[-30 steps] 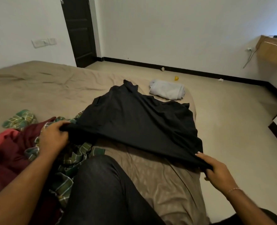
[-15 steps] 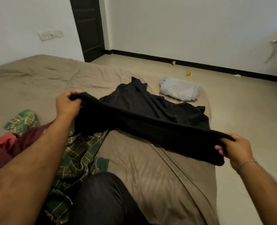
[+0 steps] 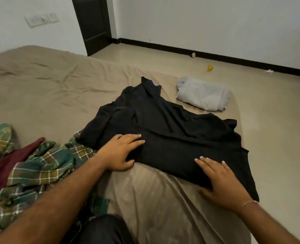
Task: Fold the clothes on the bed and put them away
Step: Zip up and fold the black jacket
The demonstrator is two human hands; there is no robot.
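While both hands lie flat on it, the black shirt (image 3: 172, 138) rests folded over on the bed (image 3: 40, 88)

The left hand (image 3: 121, 152) presses the near left part of the shirt, its fingers (image 3: 135, 138) straight and on top of the cloth, holding nothing. The right hand (image 3: 223, 180) presses the near right edge, fingers (image 3: 205, 162) straight and spread on the cloth, thumb down on the sheet. The shirt lies under both sets of fingers, near the bed's corner. A folded grey cloth (image 3: 203, 94) sits just behind it. A green checked shirt (image 3: 40, 164) and a dark red cloth (image 3: 3, 166) lie in a heap to the left
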